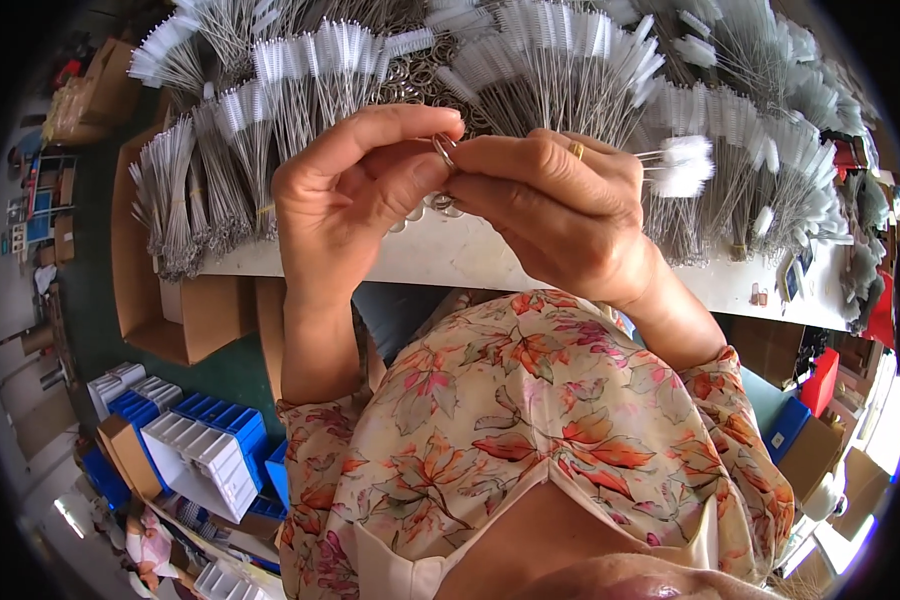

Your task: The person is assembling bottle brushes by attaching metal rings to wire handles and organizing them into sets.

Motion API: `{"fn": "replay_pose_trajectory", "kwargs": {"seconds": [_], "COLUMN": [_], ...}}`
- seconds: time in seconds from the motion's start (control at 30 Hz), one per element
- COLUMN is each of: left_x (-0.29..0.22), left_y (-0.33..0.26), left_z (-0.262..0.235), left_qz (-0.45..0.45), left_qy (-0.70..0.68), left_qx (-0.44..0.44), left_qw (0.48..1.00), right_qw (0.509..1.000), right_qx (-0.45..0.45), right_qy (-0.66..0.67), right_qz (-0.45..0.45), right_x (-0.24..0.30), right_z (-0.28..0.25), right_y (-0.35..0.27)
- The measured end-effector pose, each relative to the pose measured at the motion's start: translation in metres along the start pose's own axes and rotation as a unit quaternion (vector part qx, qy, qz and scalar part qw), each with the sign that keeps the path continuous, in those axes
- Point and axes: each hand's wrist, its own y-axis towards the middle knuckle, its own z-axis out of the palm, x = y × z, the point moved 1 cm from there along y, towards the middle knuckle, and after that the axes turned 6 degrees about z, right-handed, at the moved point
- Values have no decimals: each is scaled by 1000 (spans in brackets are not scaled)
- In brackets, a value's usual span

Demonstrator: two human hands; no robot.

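In front of my chest, my left hand (330, 190) is closed, pinching a small silver split ring (444, 152) between thumb and index fingertip. My right hand (570, 205) meets it there, its thumb and index finger pressed together at the ring. Past the right side of that hand stick out thin wire stems with white bristle heads (685, 167); these tube brushes appear to lie within its curled fingers. The looped stem ends at the ring are mostly hidden by my fingertips. Just below the fingertips, a few shiny rings (443, 204) show.
Bundles of white-tipped wire brushes (320, 70) crowd the white table (460, 258), with a pile of metal rings (410, 82) between them. A cardboard box (155, 330) stands at the left, blue and white bins (200, 455) lower left. Another person (150, 545) is at the far lower left.
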Motion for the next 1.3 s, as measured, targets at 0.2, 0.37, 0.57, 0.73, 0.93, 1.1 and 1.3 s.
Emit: {"fn": "replay_pose_trajectory", "kwargs": {"seconds": [0.2,0.37,0.57,0.73,0.93,1.1,1.3], "left_x": [-15,-12,-10,-11,-13,-10,33], "left_y": [-3,-4,-2,-5,-7,-8,18], "left_z": [9,11,8,7,3,-2,-64], "left_qz": [44,235,274,200,132,92,-145], "left_qy": [153,290,340,239,163,146,292], "left_qx": [-20,-52,-20,-26,29,40,-5], "left_qw": [987,927,899,950,977,984,945], "right_qw": [988,877,765,766,736,747,936], "right_qx": [31,86,62,111,213,164,174], "right_qy": [138,379,479,451,431,467,131], "right_qz": [67,281,427,444,477,444,278], "right_x": [0,2,10,4,3,0,6], "right_z": [3,-8,1,-6,-13,-1,41], "right_y": [3,12,16,18,15,-2,-81]}}
